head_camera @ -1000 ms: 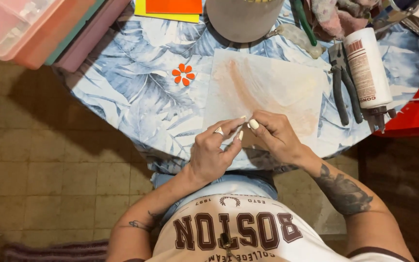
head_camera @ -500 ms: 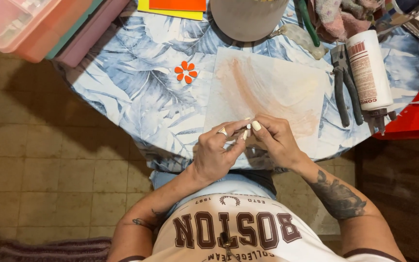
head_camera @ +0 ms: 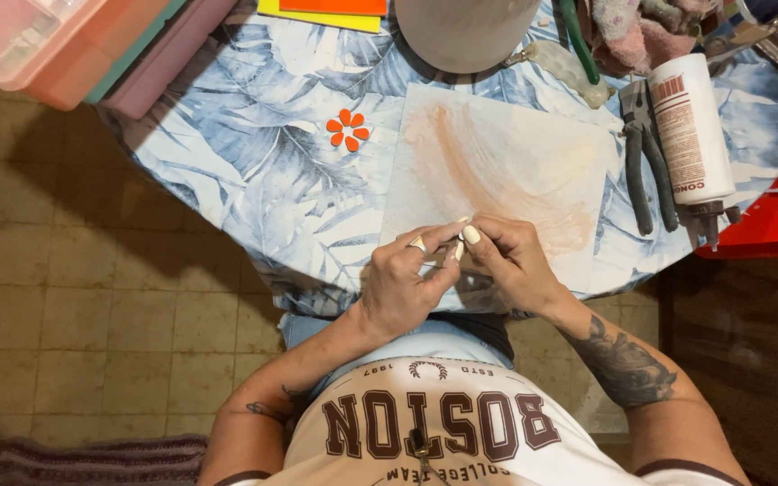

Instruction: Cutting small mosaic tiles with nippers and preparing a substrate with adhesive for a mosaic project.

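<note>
Left hand (head_camera: 404, 286): curled at the near edge of the desk, thumb and forefinger pinching a small pale piece (head_camera: 458, 249) from the left side.
Right hand (head_camera: 508, 261): curled opposite, fingertips closed on the same piece from the right; the two hands meet and touch over it.
Small pale piece: held between both hands just above the near edge of the pale square work tile (head_camera: 497, 171); its long axis cannot be told, since the fingers cover most of it. Neither hand is clearly nearer; both are on it.
Pale square work tile: lies flat on the round desk with blue leaf-print cloth (head_camera: 254, 162), smeared with a peach-coloured stain, directly beyond the hands.
Orange flower-shaped cut-out (head_camera: 348, 129): on the cloth, far left of the hands, well apart.
Grey pliers (head_camera: 646, 162): to the right of the tile, handles pointing near.
White cylindrical bottle with red print (head_camera: 693, 135): lying just right of the pliers, nozzle pointing near.
Pink translucent plastic box (head_camera: 29, 40): far left corner; contents too blurred to name.
Grey round vessel (head_camera: 465, 31): far edge, seen from above; whatever it holds is hidden.
</note>
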